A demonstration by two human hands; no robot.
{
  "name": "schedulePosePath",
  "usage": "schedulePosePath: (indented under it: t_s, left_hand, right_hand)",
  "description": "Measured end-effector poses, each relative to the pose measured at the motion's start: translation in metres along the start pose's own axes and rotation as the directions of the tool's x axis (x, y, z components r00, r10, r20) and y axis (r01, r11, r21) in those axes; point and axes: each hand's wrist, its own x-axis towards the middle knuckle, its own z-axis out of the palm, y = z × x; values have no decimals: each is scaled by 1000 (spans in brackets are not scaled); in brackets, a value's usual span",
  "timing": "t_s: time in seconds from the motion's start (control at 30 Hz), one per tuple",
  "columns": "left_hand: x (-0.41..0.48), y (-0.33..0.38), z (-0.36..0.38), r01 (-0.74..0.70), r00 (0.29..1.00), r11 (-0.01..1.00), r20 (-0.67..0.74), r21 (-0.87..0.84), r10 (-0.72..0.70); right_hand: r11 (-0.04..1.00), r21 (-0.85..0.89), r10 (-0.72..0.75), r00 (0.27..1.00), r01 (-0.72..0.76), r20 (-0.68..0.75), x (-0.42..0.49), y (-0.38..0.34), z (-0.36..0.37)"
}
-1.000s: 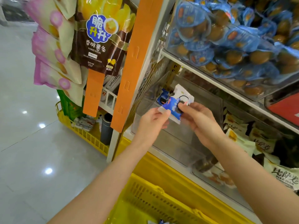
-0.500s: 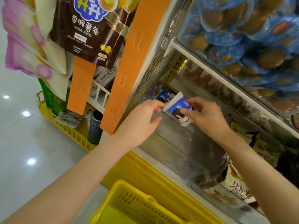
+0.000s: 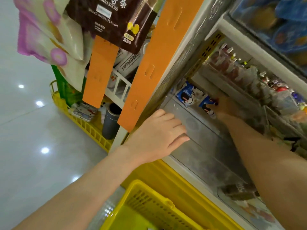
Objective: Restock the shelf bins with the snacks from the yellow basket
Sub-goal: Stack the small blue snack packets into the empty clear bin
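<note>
A brown foil bag of potato sticks (image 3: 113, 22) hangs beside pink-and-cream packets (image 3: 44, 30), above a short flat orange plastic strip (image 3: 99, 72) and a longer orange plastic strip (image 3: 156, 63). Below them a grey cylindrical tumbler (image 3: 110, 122) stands upright in a low yellow slatted crate (image 3: 86, 127) on the glossy pale tiled floor (image 3: 25, 130), under a white slatted rack (image 3: 119, 87).
</note>
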Motion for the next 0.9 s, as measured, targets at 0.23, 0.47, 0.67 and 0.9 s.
schedulePosePath:
  t_s: [0.23,0.47,0.67,0.9]
  left_hand:
    - [0,-6,8,-37,996,999,-84,1,37]
    - [0,-1,3,21,998,999,-51,-44,-24]
    - [0,11,-2,142,990,984,-6,-110,-143]
    - [-16,44,-3,327,942,943,-60,-60,-330]
  right_hand:
    - [992,-32,-123,979,119,-165,1,3,18]
    - [980,-174,-109,993,98,-54,-5,-16,1]
    - [986,-164,-57,993,40,-100,-45,-45,-30]
    - [906,194,-344,921,377,-182,-171,-41,-51]
